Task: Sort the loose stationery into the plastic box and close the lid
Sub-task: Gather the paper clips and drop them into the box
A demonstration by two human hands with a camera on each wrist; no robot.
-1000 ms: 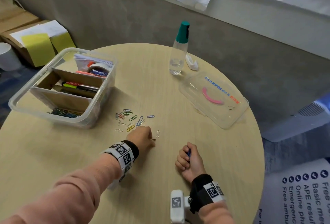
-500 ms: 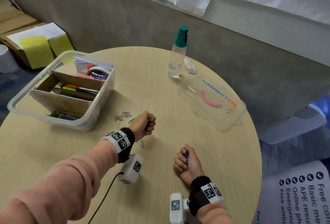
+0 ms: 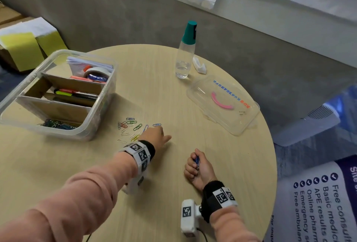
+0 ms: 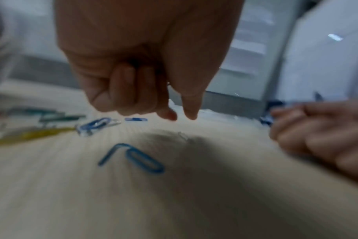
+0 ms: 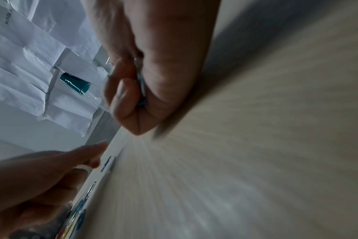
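Teal-capped clear bottle [image 3: 184,56] upright on round table [image 3: 231,160]; crumpled white scrap [image 3: 200,66] beside it.

- Left hand [image 4: 145,67] hangs just above the bench [image 4: 194,202] — outer fingers curled, thumb and forefinger pointing down, holding nothing.
- Blue clip [image 4: 142,159] lies beneath it, one end bent open.
- More clips [image 4: 51,124] lie left, blurred.
- Right hand [image 4: 325,134] at the right edge.

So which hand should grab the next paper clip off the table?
Probably the left hand. It is right beside the loose paper clips, thumb and forefinger extended. The right hand sits farther away, already gripping collected paper clips.
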